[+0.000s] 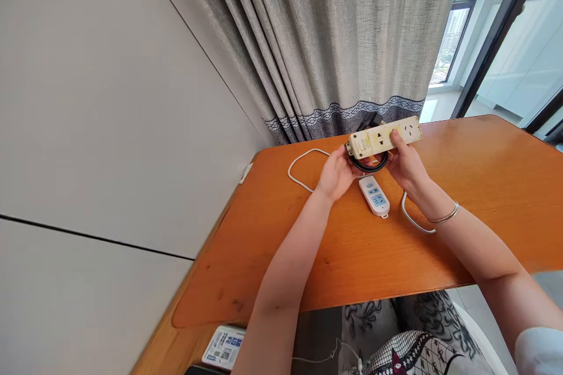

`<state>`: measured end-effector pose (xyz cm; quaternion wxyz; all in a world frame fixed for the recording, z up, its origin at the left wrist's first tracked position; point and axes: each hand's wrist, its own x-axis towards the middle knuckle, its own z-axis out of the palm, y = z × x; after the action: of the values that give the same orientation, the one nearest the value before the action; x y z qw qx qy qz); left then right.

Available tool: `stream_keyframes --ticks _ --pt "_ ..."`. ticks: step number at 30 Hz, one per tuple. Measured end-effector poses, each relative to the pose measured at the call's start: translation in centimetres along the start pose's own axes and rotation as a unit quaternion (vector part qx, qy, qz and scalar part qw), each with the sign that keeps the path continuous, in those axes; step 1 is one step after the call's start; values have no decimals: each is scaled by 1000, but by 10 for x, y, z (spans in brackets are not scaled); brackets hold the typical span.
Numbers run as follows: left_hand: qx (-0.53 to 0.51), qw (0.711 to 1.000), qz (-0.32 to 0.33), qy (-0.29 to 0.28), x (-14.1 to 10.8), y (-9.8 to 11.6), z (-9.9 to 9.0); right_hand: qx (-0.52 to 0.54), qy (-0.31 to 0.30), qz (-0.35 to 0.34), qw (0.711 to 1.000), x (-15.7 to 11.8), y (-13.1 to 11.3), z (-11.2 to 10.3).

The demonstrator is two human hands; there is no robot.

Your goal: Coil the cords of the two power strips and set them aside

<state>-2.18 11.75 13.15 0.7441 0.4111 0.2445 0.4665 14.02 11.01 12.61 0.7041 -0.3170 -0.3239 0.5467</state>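
Over the far part of the table, both hands hold up a yellowed white power strip (387, 136), tilted with its right end higher. My right hand (407, 161) grips it from below, with the thumb on its socket face. My left hand (338, 174) is at its left end, fingers curled behind around a coiled black cord (372, 169); the fingertips are partly hidden. A dark piece, perhaps the plug (372, 120), shows behind the strip. On the table just below lies a smaller white power strip (375, 196) with blue socket panels.
A white cable (299, 159) loops across the orange-brown table (343, 258); part of it shows by my right wrist. A grey curtain (352, 29) hangs behind, with a pale wall panel at left. A printed white box (224, 347) sits at lower left.
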Motion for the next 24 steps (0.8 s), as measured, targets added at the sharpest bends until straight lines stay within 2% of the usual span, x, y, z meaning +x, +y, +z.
stream_keyframes --ticks 3,7,11,14,16,18,22,24 --pt "25 999 42 3 1 -13 3 26 37 -2 999 7 2 -5" --pt "42 994 77 61 4 -21 2 14 35 42 998 10 3 -8" --pt "62 991 67 96 10 -24 -4 -28 5 81 996 15 3 -13" --pt "76 991 35 105 12 -23 -9 -50 18 31 998 30 1 -25" --pt "81 989 17 119 11 -20 -10 -51 62 -23 997 47 -5 -41" --pt "84 988 8 129 10 -15 -12 -45 138 -62 987 67 -14 -66" --pt "76 987 14 139 8 -3 -13 -58 311 -122 941 104 -36 -134" --pt "65 987 11 144 8 0 -13 -73 384 -107 914 117 -45 -170"
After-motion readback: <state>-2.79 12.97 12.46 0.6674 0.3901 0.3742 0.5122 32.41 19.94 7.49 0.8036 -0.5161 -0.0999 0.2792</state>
